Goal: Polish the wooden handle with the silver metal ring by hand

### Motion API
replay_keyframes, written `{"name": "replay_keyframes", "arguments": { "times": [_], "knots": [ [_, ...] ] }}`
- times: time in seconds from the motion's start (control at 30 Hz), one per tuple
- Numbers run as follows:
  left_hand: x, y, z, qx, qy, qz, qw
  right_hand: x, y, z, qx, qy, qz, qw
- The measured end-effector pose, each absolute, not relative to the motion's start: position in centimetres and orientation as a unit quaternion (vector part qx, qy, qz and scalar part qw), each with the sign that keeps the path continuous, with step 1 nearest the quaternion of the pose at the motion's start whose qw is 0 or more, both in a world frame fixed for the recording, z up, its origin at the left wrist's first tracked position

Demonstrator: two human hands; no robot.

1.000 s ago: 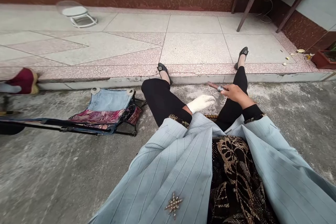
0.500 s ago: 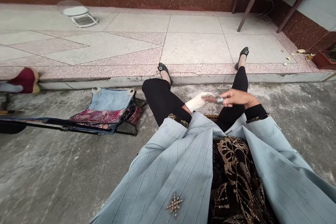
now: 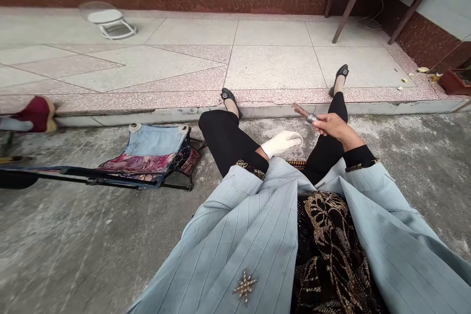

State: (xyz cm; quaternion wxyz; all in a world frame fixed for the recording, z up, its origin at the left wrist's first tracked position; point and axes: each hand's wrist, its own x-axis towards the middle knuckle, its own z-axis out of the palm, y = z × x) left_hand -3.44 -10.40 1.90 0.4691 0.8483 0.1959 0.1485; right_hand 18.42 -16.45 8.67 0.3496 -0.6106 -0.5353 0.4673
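My right hand (image 3: 333, 126) grips a short brown stick (image 3: 300, 110) near one end. Silvery wire (image 3: 312, 117) is wound in a tight coil around the stick, right by my fingertips. The stick's free end points up and to the left, over the kerb. My left hand (image 3: 282, 143) wears a white knitted glove and rests by my left knee. Its fingers are loosely curved and stretched out, apart from the stick, and nothing shows in them. A yellow-and-black woven edge (image 3: 296, 163) shows between my thighs, mostly hidden by my jacket.
On the left stands a folding chair (image 3: 147, 149) with denim and floral fabric. Another person's dark red shoe (image 3: 37, 114) is at the left edge. A white stool (image 3: 114, 22) and a wooden table (image 3: 356, 2) stand on the raised tiled step (image 3: 272, 66). A flowerpot (image 3: 454, 82) sits far right.
The stick in my right hand has moved up and away from the gloved left hand, which touched or overlapped its end before. The left hand has stayed nearly in place.
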Motion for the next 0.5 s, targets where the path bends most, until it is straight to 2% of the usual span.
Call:
{"name": "replay_keyframes", "arguments": {
  "times": [0.17, 0.23, 0.3, 0.37, 0.43, 0.5],
  "knots": [
    [-3.1, -10.2, 4.7, 0.920, 0.230, 0.119, 0.295, 18.5, -15.9, 9.0, -0.701, -0.635, 0.263, 0.193],
    [-3.1, -9.8, 6.4, 0.937, 0.227, 0.105, 0.245, 18.4, -15.9, 9.6, -0.701, -0.668, 0.225, 0.108],
    [-3.2, -9.4, 7.9, 0.942, 0.210, 0.100, 0.242, 18.3, -16.2, 10.4, -0.661, -0.693, 0.287, 0.020],
    [-3.3, -8.9, 8.7, 0.940, 0.158, 0.094, 0.289, 18.2, -16.7, 11.3, -0.579, -0.707, 0.403, -0.040],
    [-3.3, -8.6, 8.6, 0.914, 0.119, 0.094, 0.376, 18.1, -17.2, 12.0, -0.495, -0.714, 0.493, -0.033],
    [-3.3, -8.5, 7.7, 0.865, 0.127, 0.122, 0.469, 18.0, -17.6, 12.7, -0.459, -0.718, 0.521, 0.038]
  ]
}}
